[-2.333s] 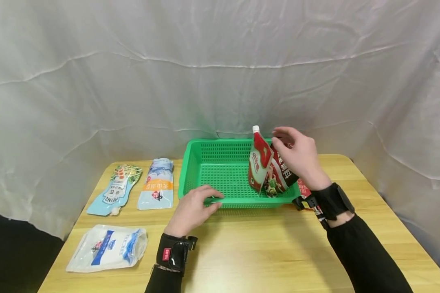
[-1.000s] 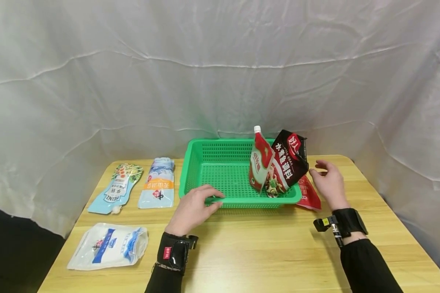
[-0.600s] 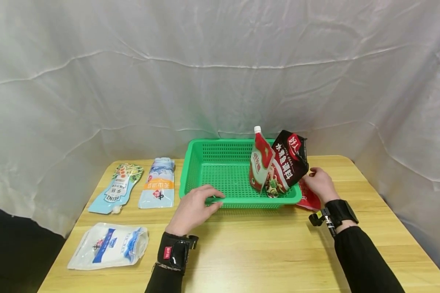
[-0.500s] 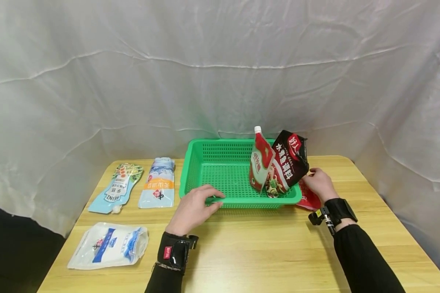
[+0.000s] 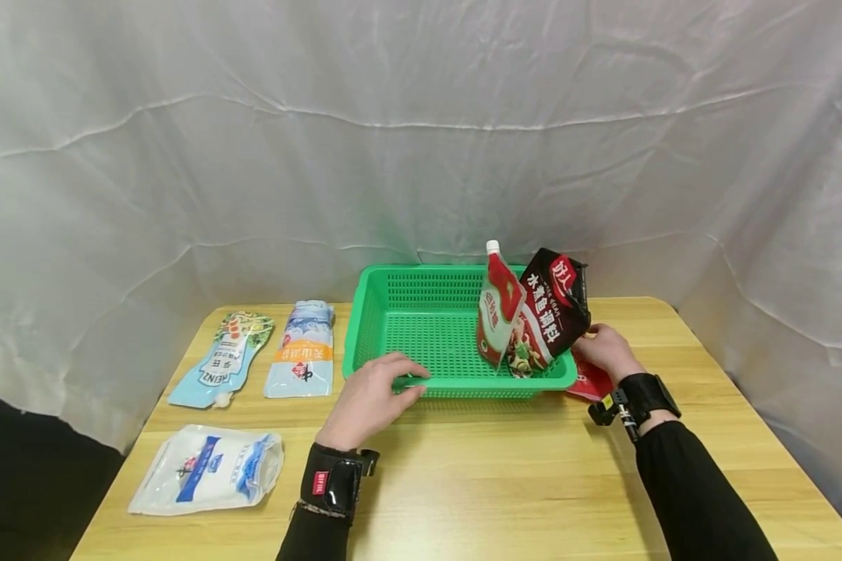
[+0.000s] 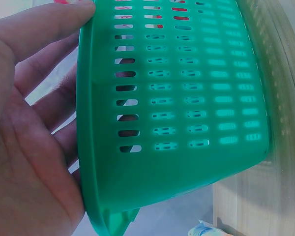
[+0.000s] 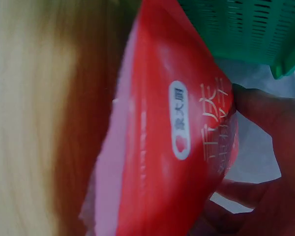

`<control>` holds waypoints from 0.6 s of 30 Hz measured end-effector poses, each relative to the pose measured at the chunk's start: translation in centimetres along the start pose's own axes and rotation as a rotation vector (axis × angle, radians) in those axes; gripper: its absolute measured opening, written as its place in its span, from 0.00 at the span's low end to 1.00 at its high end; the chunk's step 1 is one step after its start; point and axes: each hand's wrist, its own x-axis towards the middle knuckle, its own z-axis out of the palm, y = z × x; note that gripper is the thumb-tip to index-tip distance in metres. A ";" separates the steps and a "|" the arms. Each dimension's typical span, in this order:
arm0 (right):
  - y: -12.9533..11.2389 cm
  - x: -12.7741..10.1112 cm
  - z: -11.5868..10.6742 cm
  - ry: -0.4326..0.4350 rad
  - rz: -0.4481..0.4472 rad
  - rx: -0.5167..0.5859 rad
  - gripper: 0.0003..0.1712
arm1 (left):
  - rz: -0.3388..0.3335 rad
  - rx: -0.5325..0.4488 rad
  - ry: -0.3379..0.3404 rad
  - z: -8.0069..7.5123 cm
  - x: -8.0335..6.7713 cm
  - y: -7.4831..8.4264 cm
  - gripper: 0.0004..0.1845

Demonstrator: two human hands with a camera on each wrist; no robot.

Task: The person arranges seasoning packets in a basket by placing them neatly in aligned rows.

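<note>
My left hand grips the near rim of a green plastic basket; the left wrist view shows the thumb at the rim and fingers behind the slotted wall. Just right of the basket, my right hand pinches a red seasoning packet between thumb and fingers. In the right wrist view the packet stands tilted, its lower edge close to the wood. Inside the basket's right end, a red-and-white spouted pouch stands beside a leaning black-and-red seasoning bag, which hides part of the packet in the head view.
On the wooden table, left of the basket, lie a light-blue Heinz spouted pouch, a blue-and-orange pouch and a clear-and-white bag. A grey-white curtain hangs behind the table.
My right hand has left the black-and-red bag, moved down and right, then closed on the red packet. My left hand stays at the basket rim.
</note>
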 end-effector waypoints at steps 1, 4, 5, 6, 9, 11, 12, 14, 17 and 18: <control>0.0 0.0 0.0 0.001 -0.004 0.013 0.49 | -0.001 0.000 -0.001 0.0 0.0 0.0 0.10; 0.1 0.1 -0.1 0.030 -0.012 0.033 0.50 | -0.004 -0.001 -0.005 0.0 0.0 0.0 0.10; 0.2 0.1 -0.1 0.051 -0.016 0.028 0.50 | -0.004 -0.002 -0.005 0.0 0.0 0.0 0.10; 0.2 0.1 -0.1 0.069 -0.018 0.030 0.51 | -0.004 -0.002 -0.005 0.0 0.0 0.0 0.10; 0.3 0.0 -0.1 0.119 -0.021 0.041 0.53 | -0.002 0.000 -0.003 0.0 -0.1 0.0 0.10; 0.5 -0.2 -0.1 0.143 -0.029 0.046 0.54 | -0.002 -0.001 -0.003 0.0 -0.1 0.0 0.10; 0.6 -0.4 -0.1 0.151 -0.035 0.055 0.54 | -0.002 -0.001 -0.003 0.0 -0.1 0.0 0.10; 0.7 -0.6 -0.2 0.171 -0.054 0.065 0.55 | -0.004 0.000 -0.003 0.0 -0.1 0.0 0.10; 0.8 -1.1 -0.4 0.203 -0.075 0.073 0.57 | -0.008 0.001 -0.002 0.0 0.0 0.1 0.10; 0.8 -1.2 -0.5 0.214 -0.079 0.075 0.57 | -0.009 0.002 -0.001 0.0 0.0 0.1 0.10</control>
